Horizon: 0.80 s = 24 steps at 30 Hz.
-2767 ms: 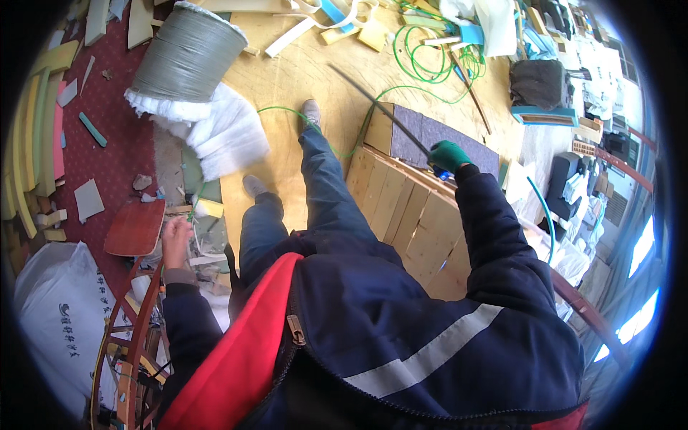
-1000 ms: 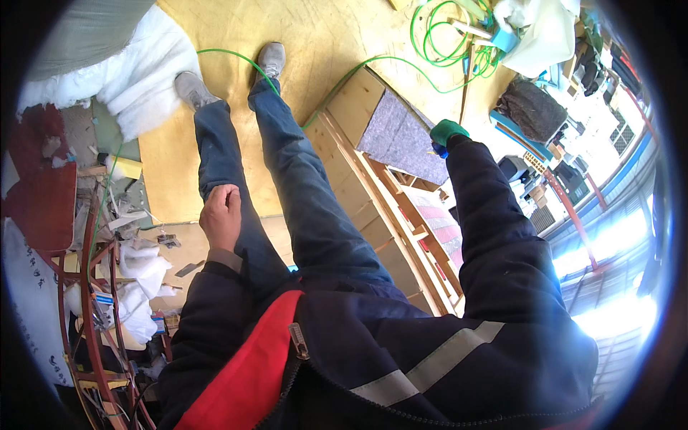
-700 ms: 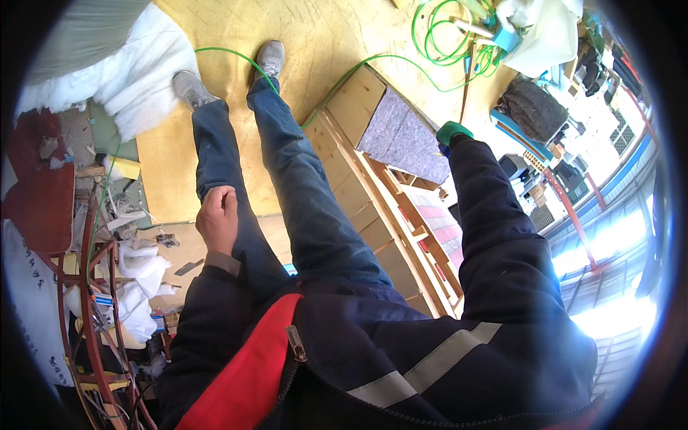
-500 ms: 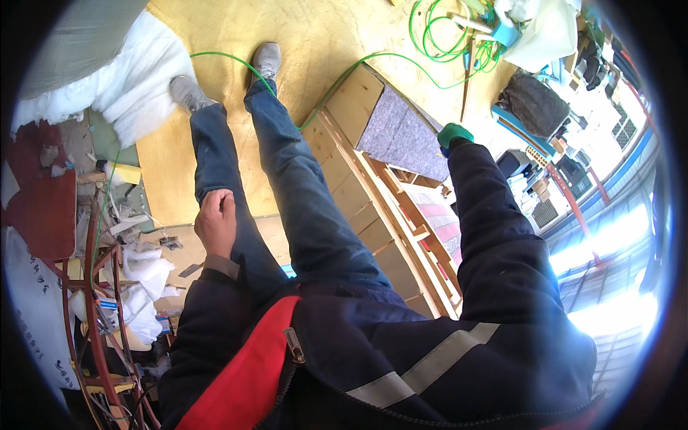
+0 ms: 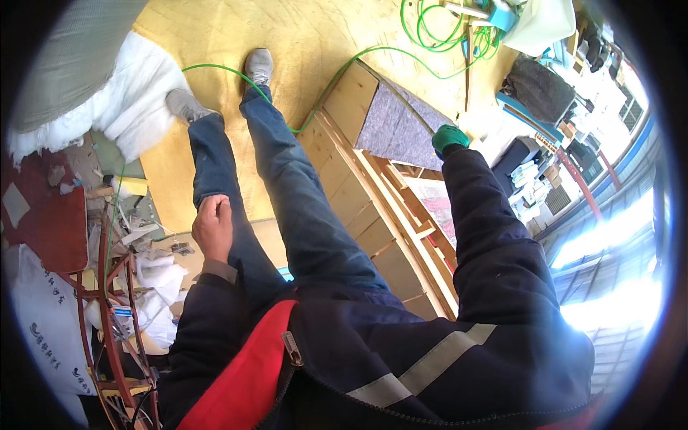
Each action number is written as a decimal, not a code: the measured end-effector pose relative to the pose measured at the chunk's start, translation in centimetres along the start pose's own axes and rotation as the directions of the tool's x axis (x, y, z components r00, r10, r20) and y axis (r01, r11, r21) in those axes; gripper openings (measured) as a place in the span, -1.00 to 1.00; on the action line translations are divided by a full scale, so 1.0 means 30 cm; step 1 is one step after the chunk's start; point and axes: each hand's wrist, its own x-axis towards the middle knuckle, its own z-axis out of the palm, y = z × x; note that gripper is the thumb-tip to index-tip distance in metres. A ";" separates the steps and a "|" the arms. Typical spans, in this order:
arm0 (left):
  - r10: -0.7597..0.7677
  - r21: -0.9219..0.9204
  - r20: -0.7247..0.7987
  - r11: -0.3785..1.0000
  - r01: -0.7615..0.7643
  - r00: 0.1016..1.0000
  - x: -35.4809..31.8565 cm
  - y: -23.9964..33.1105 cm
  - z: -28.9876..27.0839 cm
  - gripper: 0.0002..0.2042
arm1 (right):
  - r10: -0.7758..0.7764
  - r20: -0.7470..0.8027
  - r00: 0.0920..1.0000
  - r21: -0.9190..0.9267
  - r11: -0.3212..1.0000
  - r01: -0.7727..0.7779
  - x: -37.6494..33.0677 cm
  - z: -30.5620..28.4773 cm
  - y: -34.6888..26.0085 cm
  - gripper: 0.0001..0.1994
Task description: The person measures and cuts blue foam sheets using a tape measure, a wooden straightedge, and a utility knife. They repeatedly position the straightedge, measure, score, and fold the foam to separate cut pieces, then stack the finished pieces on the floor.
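My left hand (image 5: 213, 228), bare, hangs in front of my left thigh with its fingers curled in; nothing shows in it. My right arm stretches forward to the right. Its hand (image 5: 450, 137), in a green glove, is closed at the upper edge of a wooden frame (image 5: 351, 186), at the far corner of a grey felt panel (image 5: 401, 132); the fingertips are hidden. The frame stands tilted beside my right leg, with plywood on its side and slats inside. A green hose (image 5: 373, 50) runs past my feet and the frame's end.
White batting (image 5: 147, 93) and a grey fabric bulk (image 5: 79, 50) lie at the left. Below them stand a red-brown board (image 5: 46, 208) and a reddish metal rack (image 5: 111, 337) among scraps. Coiled hose (image 5: 430, 29) lies far right, near a dark covered block (image 5: 537, 97). Plywood (image 5: 193, 29) covers the floor.
My gloved right hand has shifted slightly left in the picture, still at the frame's edge. The view has moved a little; my left hand and feet stay nearly the same.
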 end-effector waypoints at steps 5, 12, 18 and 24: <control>-0.012 0.012 0.014 1.000 0.012 1.000 0.013 0.009 -0.002 -0.87 | -0.047 -0.037 0.998 0.000 0.999 0.047 0.012 0.013 0.011 -0.72; -0.006 0.025 0.015 1.000 0.006 1.000 0.022 0.028 -0.005 -0.87 | -0.051 -0.006 0.999 0.029 0.998 0.051 0.017 0.012 0.023 -0.75; -0.028 0.028 0.027 0.999 0.028 0.999 0.027 0.036 -0.001 -0.86 | -0.144 0.093 0.985 0.053 0.989 0.139 0.037 -0.021 0.084 -0.76; -0.039 0.053 0.030 0.998 0.038 0.999 0.034 0.048 0.004 -0.85 | -0.146 0.197 0.969 0.147 0.982 0.119 0.070 -0.025 0.113 -0.78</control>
